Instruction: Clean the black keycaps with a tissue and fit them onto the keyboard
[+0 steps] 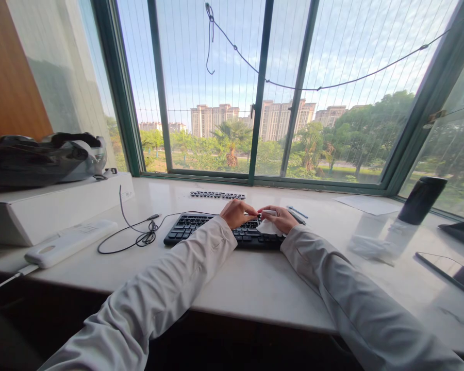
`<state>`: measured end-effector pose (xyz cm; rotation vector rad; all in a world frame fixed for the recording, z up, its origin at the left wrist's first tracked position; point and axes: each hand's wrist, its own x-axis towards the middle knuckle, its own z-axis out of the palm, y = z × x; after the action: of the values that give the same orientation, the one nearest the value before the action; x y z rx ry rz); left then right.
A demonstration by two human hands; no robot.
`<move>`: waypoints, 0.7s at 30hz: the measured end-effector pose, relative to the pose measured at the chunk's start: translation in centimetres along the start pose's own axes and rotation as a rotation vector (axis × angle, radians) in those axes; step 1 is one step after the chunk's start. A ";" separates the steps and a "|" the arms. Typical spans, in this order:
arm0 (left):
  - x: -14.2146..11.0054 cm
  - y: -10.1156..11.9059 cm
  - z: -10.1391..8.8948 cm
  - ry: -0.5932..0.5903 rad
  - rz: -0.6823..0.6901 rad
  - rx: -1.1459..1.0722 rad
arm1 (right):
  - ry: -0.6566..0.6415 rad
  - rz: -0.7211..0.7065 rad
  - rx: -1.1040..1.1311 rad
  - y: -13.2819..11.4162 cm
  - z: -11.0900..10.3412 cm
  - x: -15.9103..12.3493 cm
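A black keyboard point(195, 228) lies on the white windowsill counter point(255, 278) in front of me. My left hand point(237, 212) hovers over its right half with fingers curled in a pinch. My right hand point(280, 217) is closed on a crumpled white tissue point(266, 227) that rests on the keys. The fingertips of both hands meet above the keyboard; whether something small is between them is too fine to see. A row of loose black keycaps point(217, 195) lies just behind the keyboard.
The keyboard's cable point(145, 234) coils to the left. A white remote-like device point(69, 242) and a white box point(42, 211) with a black bag point(42, 157) sit at left. At right stand a dark-capped bottle point(413, 211), a paper sheet point(369, 204) and a dark tablet point(454, 270). Pens point(298, 213) lie beside my right hand.
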<state>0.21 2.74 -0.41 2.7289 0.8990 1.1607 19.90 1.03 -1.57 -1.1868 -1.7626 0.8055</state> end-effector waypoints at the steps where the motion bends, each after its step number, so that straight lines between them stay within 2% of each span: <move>1: 0.0 0.0 0.0 0.001 0.005 0.023 | 0.015 -0.012 -0.057 0.0 0.0 0.0; 7: -0.3 -0.1 0.0 -0.083 0.003 0.248 | 0.116 -0.035 -0.476 -0.2 -1.9 -0.3; 11: -0.4 0.0 -0.1 -0.164 0.026 0.296 | 0.090 -0.055 -0.665 -0.2 -3.0 -0.5; 17: -0.5 0.6 -0.2 -0.204 0.041 0.347 | 0.062 -0.175 -0.800 0.4 -1.0 -0.7; 21: -0.4 0.9 -0.5 -0.259 0.026 0.362 | 0.045 -0.152 -0.876 0.2 -0.1 -1.0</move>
<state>0.10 1.72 -0.05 3.0819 1.1319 0.6756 20.24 0.17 -1.97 -1.5530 -2.2062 -0.1357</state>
